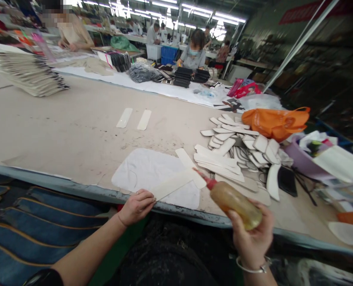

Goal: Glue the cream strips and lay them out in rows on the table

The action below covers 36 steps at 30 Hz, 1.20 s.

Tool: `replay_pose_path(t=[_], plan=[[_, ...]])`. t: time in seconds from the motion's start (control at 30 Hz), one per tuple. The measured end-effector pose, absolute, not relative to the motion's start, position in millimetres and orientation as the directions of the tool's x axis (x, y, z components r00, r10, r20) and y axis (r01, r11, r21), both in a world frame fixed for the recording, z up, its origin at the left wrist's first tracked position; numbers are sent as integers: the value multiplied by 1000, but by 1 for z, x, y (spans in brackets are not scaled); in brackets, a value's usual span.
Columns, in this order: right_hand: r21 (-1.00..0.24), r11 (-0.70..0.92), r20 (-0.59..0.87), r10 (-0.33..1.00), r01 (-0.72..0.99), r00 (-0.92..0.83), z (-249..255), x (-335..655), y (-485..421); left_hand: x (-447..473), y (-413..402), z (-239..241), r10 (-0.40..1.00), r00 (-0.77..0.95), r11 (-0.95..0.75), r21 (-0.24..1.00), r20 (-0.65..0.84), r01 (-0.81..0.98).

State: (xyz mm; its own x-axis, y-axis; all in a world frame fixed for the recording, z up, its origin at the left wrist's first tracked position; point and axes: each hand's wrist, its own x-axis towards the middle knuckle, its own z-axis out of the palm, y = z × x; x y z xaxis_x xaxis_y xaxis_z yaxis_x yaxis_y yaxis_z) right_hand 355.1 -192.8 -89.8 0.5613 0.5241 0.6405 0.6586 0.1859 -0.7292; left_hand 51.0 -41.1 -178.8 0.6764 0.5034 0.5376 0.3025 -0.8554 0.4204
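My left hand (136, 206) is closed on one end of a long cream strip (172, 184), holding it over a white cloth pad (143, 169) at the table's near edge. My right hand (251, 234) grips a squeeze bottle (236, 201) of amber liquid with a red nozzle. The nozzle tip touches the far end of the strip. Another cream strip (190, 167) lies crosswise under it on the pad.
A heap of white strips and shaped pieces (239, 149) lies to the right, with an orange plastic bag (276, 121) behind. Two strips (134, 118) lie mid-table. Stacked boards (27, 71) sit far left. Other people work at the tables behind. Blue-lined pieces (30, 222) lie low on the left.
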Motion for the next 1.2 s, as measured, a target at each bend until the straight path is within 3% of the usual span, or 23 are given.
replay_pose_path(t=[0.1, 0.2, 0.63, 0.93, 1.2], plan=[[-697, 196, 587, 709, 690, 391, -117, 325, -183, 51, -42, -179, 510, 671, -853, 419, 538, 312], [-673, 215, 541, 795, 708, 273, -139, 301, -169, 52, -42, -177, 499, 672, -860, 409, 547, 306], [-639, 349, 475, 880, 685, -6, -159, 295, -185, 51, -42, -177, 478, 691, -870, 400, 542, 287], [-605, 349, 488, 873, 716, -13, -156, 304, -198, 52, -41, -179, 498, 689, -859, 411, 527, 307], [-537, 205, 517, 846, 818, 127, -155, 336, -206, 56, -40, -177, 504, 668, -856, 424, 548, 297]])
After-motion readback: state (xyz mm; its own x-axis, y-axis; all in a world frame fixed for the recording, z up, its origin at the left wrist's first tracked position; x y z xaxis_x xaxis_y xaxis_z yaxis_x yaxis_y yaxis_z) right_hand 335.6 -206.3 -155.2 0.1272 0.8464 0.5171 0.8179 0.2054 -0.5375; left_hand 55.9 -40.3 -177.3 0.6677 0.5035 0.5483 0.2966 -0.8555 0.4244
